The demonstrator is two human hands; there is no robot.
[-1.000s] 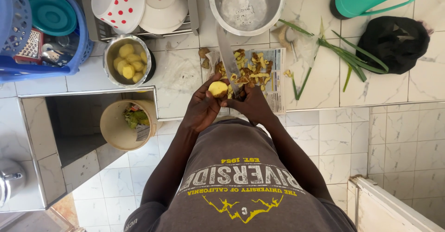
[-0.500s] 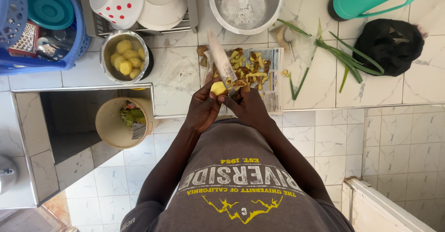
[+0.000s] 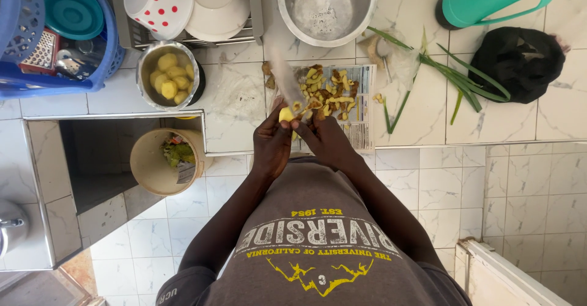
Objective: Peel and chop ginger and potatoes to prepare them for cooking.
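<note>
— Where was the potato (image 3: 286, 114)?
— Just before the peel pile (image 3: 322, 94), pinched in the left hand (image 3: 273, 144).
— And the right hand (image 3: 324, 140)?
— Fingers curled round a knife (image 3: 282, 77); the blade was blurred, the grip mostly hidden.

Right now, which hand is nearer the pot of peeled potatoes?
Left. The left hand is nearer the pot of peeled potatoes, which sits up and to its left. The right hand is on the far side, beside the peels.
</note>
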